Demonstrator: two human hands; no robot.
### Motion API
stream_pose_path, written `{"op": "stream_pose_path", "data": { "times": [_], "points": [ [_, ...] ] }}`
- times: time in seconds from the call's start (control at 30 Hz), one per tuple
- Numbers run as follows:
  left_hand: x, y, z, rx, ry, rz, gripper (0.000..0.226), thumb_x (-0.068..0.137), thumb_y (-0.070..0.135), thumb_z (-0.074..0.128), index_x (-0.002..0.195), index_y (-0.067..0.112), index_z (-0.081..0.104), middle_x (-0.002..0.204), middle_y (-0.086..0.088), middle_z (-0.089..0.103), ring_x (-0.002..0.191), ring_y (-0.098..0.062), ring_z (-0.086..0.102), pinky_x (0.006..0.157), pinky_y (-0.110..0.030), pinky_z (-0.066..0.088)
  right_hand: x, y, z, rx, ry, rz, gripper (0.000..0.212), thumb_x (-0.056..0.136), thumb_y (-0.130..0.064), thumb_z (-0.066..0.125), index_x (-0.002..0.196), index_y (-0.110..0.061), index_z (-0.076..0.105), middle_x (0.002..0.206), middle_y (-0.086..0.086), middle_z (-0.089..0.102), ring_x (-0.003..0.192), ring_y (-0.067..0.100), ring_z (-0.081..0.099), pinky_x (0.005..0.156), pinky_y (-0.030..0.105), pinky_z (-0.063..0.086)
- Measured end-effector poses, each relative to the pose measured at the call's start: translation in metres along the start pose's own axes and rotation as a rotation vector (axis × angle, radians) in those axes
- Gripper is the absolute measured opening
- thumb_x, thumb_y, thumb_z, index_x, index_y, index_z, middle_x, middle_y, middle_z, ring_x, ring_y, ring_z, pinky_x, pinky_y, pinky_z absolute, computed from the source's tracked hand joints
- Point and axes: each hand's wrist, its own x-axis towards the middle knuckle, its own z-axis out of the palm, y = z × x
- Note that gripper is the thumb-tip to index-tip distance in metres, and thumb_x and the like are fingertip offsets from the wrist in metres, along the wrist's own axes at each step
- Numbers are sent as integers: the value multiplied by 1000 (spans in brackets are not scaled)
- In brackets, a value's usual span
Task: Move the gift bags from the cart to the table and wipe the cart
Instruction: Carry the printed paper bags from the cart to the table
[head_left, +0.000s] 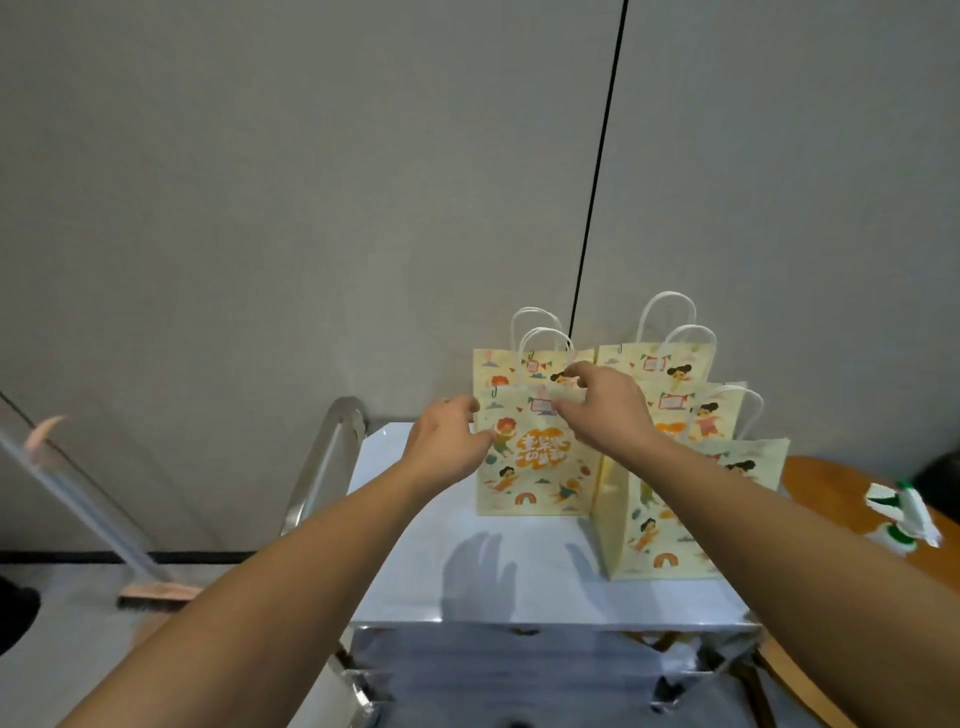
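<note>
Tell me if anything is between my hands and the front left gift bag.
Nothing visible. The left hand is at the left edge of the front left bag, and the right hand is at its top edge. Whether either hand already grips it is unclear. The other bags stand behind and to its right, out of the way.

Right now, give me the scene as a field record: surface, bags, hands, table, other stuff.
surface: cart top, white, glossy
bags: several yellow printed gift bags standing upright on the cart's far right part; front-left bag is the one being handled; exact count unclear from overlap
left hand: fingers at the front-left bag's left edge
right hand: fingers curled at that bag's top rim
table: round, wooden, right of the cart, no bags seen on it
on table: spray bottle, white and green
floor left: broom
</note>
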Motion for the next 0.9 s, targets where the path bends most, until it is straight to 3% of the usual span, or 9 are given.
{"op": "stream_pose_path", "data": {
  "times": [0.1,0.23,0.3,0.37,0.47,0.57,0.63,0.73,0.9],
  "points": [
    [40,11,5,-4,-13,-23,47,96,34,66,139,19,52,135,-1,54,111,-19,55,81,-30,46,47,-2,3,-4,71,3,58,92,-38,68,143,-20,50,133,5,61,115,28,61,93,40,51],
    [80,19,15,89,-41,7,49,98,31,62,144,21,47,137,-1,47,123,-22,49,91,-30,43,93,-1,16,21,29,4,55,91,-40,67,140,-19,54,126,4,64,113,26,60,88,37,49],
    [97,21,23,133,-71,17,48,98,30,62,143,23,48,135,-1,50,122,-23,51,95,-35,47,108,1,24,67,-17,7,35,90,-39,67,119,-19,66,106,2,71,97,23,65,78,35,53],
    [108,22,31,171,-120,34,42,97,29,62,137,25,53,128,0,58,115,-23,57,94,-38,53,114,1,29,140,-34,10,19,90,-36,66,86,-17,68,80,0,67,77,19,63,68,38,55],
    [119,18,42,270,-188,62,28,95,29,56,123,24,60,112,-3,67,100,-27,65,84,-45,59,119,-4,31,257,-20,28,33,87,-31,63,59,-17,54,57,-2,51,57,14,49,53,32,40],
    [125,13,38,310,-218,89,21,98,26,53,114,20,65,105,-2,67,90,-25,63,78,-41,59,121,-13,28,291,-1,55,31,80,-25,63,54,-10,54,53,0,46,55,16,45,53,36,44],
    [129,7,31,367,-225,124,22,99,26,55,115,18,67,101,0,62,84,-20,56,71,-33,50,121,-21,26,295,5,73,27,77,-21,63,59,-1,57,56,4,46,56,17,45,53,40,44],
    [133,-6,16,368,-227,178,25,98,24,58,120,17,68,105,-3,64,84,-17,51,69,-28,43,114,-36,25,304,34,94,25,74,-16,63,66,7,57,59,6,43,57,19,43,52,37,36],
    [121,-21,-18,370,-232,313,23,93,25,64,115,19,68,104,-1,66,88,-22,58,75,-34,52,81,-76,17,320,141,133,25,71,-12,65,51,-11,50,54,3,43,54,17,43,52,36,39]
  ]
}}
